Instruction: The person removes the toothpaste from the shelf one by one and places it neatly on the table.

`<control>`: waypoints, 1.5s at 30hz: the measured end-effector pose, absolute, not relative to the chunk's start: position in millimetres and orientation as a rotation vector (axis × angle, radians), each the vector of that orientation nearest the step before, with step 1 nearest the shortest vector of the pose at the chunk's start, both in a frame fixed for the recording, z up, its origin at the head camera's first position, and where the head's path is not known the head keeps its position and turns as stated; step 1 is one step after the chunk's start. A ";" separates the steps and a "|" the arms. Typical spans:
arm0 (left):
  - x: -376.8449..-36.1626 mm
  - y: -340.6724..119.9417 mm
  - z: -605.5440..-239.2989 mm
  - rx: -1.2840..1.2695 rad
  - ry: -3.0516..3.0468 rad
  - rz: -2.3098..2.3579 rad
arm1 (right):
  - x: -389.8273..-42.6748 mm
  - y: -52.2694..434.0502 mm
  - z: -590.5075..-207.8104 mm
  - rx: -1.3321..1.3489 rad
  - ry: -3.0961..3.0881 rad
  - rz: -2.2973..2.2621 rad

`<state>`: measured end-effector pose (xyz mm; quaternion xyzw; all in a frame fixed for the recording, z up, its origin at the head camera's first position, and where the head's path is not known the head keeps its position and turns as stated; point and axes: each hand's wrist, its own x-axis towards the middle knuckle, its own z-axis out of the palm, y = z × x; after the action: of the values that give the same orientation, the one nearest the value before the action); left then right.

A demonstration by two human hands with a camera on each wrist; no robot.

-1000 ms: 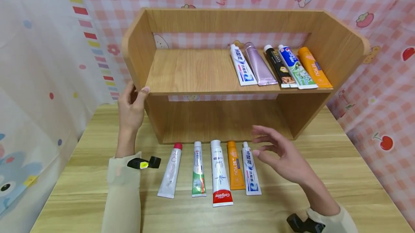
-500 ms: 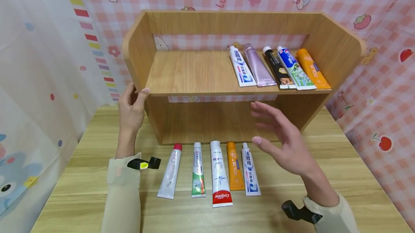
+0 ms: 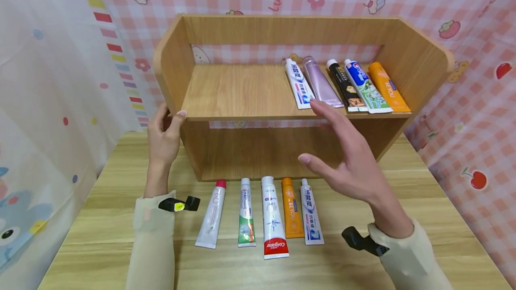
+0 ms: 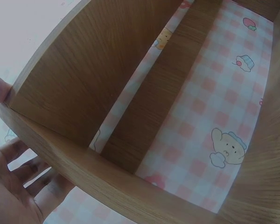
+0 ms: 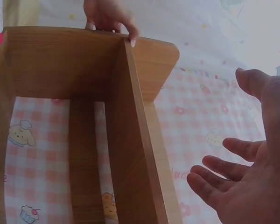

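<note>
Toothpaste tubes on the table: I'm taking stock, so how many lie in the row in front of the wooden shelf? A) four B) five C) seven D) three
B: five tubes lie side by side on the table in front of the wooden shelf, from the white red-capped one on the left to the blue-and-white one on the right.

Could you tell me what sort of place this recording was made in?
Probably a staged tabletop set, not a real shop or bathroom. A small wooden shelf stands on a wooden table, pink checked cartoon cloth hangs behind and beside it, and toothpaste tubes lie in neat rows.
</note>
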<state>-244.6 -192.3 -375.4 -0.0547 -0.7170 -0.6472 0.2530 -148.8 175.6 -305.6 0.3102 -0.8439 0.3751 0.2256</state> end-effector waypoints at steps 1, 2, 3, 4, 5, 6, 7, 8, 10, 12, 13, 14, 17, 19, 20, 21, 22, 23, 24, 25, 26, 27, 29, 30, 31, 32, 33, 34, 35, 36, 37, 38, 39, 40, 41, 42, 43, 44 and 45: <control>-244.7 -192.1 -375.2 -0.150 -1.948 -1.760 | -151.1 174.6 -303.8 0.853 -2.336 1.014; -244.7 -192.0 -375.1 -0.151 -1.947 -1.760 | -153.9 173.5 -301.9 0.853 -2.346 1.000; -244.7 -191.8 -375.0 -0.150 -1.944 -1.760 | -156.9 172.3 -299.9 0.853 -2.360 0.985; -244.9 -191.8 -375.0 -0.149 -1.940 -1.759 | -160.2 171.1 -298.1 0.857 -2.370 0.969; -244.9 -191.8 -375.0 -0.147 -1.937 -1.758 | -163.9 169.8 -296.2 0.860 -2.380 0.956; -245.0 -191.8 -375.1 -0.144 -1.935 -1.758 | -167.6 168.7 -294.6 0.861 -2.392 0.935; -245.0 -191.8 -375.2 -0.143 -1.934 -1.757 | -171.3 167.7 -293.3 0.862 -2.401 0.914; -245.0 -191.8 -375.2 -0.141 -1.935 -1.754 | -175.2 166.8 -292.1 0.864 -2.410 0.898; -244.9 -191.6 -375.2 -0.141 -1.938 -1.752 | -182.8 165.4 -290.3 0.864 -2.425 0.857; -244.8 -191.5 -375.3 -0.143 -1.943 -1.749 | -190.5 164.3 -288.5 0.846 -2.457 0.813; -244.8 -191.4 -375.3 -0.145 -1.944 -1.748 | -194.2 163.8 -287.3 0.831 -2.480 0.791; -244.8 -191.3 -375.3 -0.144 -1.945 -1.748 | -197.9 163.1 -285.9 0.817 -2.504 0.767; -245.2 -191.2 -375.3 -0.144 -1.933 -1.758 | -209.6 161.0 -281.0 0.777 -2.576 0.679; -245.5 -191.3 -375.4 -0.144 -1.924 -1.765 | -218.2 159.2 -278.0 0.762 -2.610 0.617; -245.6 -191.4 -375.5 -0.144 -1.921 -1.767 | -222.4 158.3 -276.7 0.755 -2.627 0.586; -245.6 -191.5 -375.5 -0.145 -1.918 -1.769 | -226.6 157.5 -275.8 0.747 -2.643 0.559; -245.6 -191.5 -375.5 -0.145 -1.919 -1.770 | -231.1 156.8 -275.1 0.740 -2.654 0.535; -245.5 -191.5 -375.4 -0.146 -1.922 -1.767 | -235.4 156.0 -274.6 0.731 -2.668 0.505; -245.4 -191.5 -375.3 -0.146 -1.925 -1.765 | -239.0 155.2 -274.1 0.717 -2.685 0.477; -245.2 -191.4 -375.1 -0.146 -1.927 -1.766 | -242.3 154.4 -273.8 0.702 -2.704 0.451; -244.9 -191.3 -374.9 -0.145 -1.931 -1.764 | -245.4 153.6 -273.5 0.685 -2.727 0.421; -244.6 -191.2 -374.7 -0.143 -1.934 -1.764 | -248.3 152.7 -273.3 0.674 -2.746 0.391; -244.0 -191.0 -374.5 -0.142 -1.943 -1.758 | -253.6 150.7 -273.2 0.646 -2.794 0.322; -244.0 -190.9 -374.5 -0.143 -1.945 -1.759 | -255.6 149.6 -272.9 0.632 -2.821 0.290; -243.9 -191.1 -374.7 -0.143 -1.947 -1.759 | -257.7 148.4 -272.9 0.618 -2.847 0.253; -243.9 -191.3 -375.0 -0.144 -1.950 -1.755 | -259.7 147.2 -272.9 0.603 -2.871 0.220; -244.2 -191.5 -375.4 -0.148 -1.951 -1.753 | -261.5 146.2 -272.7 0.592 -2.889 0.192; -244.5 -191.7 -375.8 -0.150 -1.950 -1.750 | -263.1 145.3 -272.6 0.582 -2.906 0.170; -244.8 -191.9 -376.1 -0.154 -1.945 -1.752 | -264.4 144.6 -272.5 0.574 -2.917 0.150; -245.2 -192.2 -376.5 -0.158 -1.943 -1.750 | -265.5 144.2 -272.5 0.571 -2.924 0.131; -245.4 -192.3 -376.7 -0.161 -1.940 -1.750 | -266.4 143.9 -272.7 0.570 -2.929 0.120; -245.7 -192.5 -376.9 -0.163 -1.938 -1.750 | -267.1 143.6 -272.8 0.570 -2.934 0.113; -245.9 -192.6 -376.9 -0.166 -1.935 -1.751 | -267.6 143.3 -273.1 0.572 -2.937 0.111; -246.1 -192.8 -376.9 -0.167 -1.932 -1.753 | -267.6 143.1 -273.4 0.575 -2.940 0.111; -246.3 -193.0 -376.8 -0.167 -1.928 -1.758 | -267.9 142.7 -273.6 0.582 -2.937 0.110; -246.2 -193.2 -376.7 -0.166 -1.927 -1.757 | -268.3 142.1 -273.9 0.589 -2.937 0.106; -246.2 -192.5 -376.8 -0.163 -1.928 -1.758 | -268.1 142.5 -274.4 0.596 -2.934 0.113; -246.1 -191.9 -376.9 -0.159 -1.931 -1.756 | -267.8 142.8 -275.2 0.600 -2.930 0.120; -245.6 -191.4 -376.9 -0.154 -1.936 -1.752 | -267.5 143.1 -276.1 0.603 -2.927 0.128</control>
<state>-245.6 -191.4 -376.9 -0.0568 -0.7146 -0.6468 0.2602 -267.5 143.1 -276.1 0.2011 -0.9757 0.0426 0.0751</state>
